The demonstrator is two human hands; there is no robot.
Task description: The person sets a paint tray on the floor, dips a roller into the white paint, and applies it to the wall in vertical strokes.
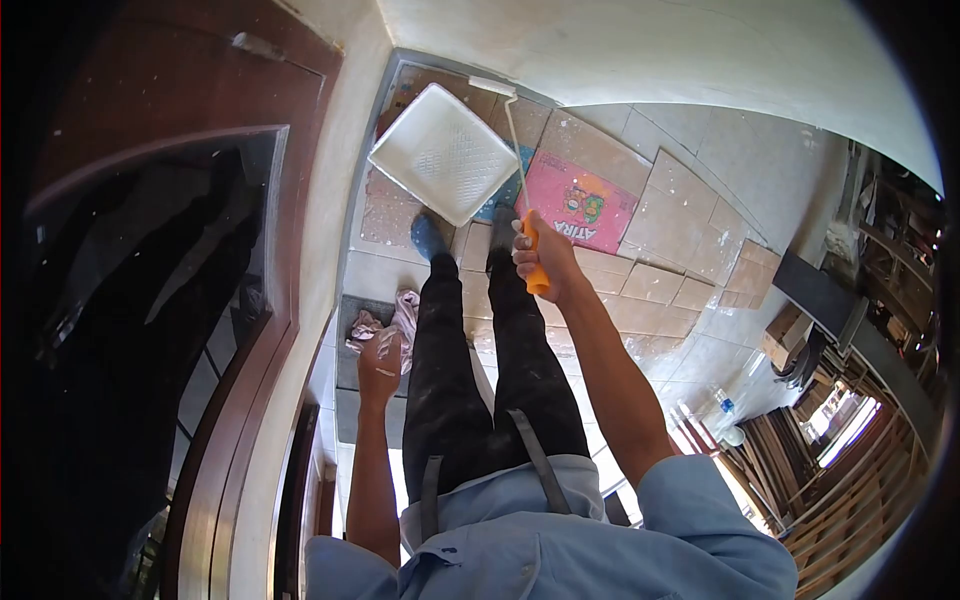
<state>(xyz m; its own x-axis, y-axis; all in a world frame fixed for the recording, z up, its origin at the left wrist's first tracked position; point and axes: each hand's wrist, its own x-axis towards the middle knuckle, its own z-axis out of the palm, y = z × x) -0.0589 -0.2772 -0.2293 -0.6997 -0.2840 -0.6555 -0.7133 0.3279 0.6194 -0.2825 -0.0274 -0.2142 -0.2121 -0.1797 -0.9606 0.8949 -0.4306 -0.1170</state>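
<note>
My right hand [540, 255] is wrapped around the orange handle of a paint roller [532, 262]. Its thin metal rod runs away from me to a white roller head near the foot of the far wall. Just left of the rod is a white paint tray [415, 150] with a textured, ribbed bottom, beyond my feet. Low on the left, my left hand [378, 370] is closed, with a crumpled pale pink rag [404, 315] bunched at its fingers. How the fingers grip the cloth is partly hidden.
Paint-spotted cardboard sheets [680, 205], one printed pink [575, 200], cover the floor tiles. A dark wooden door [300, 200] with glass stands close on the left. Pale walls [680, 50] rise ahead. Stacked timber [800, 450] and a dark bench [815, 290] are at right.
</note>
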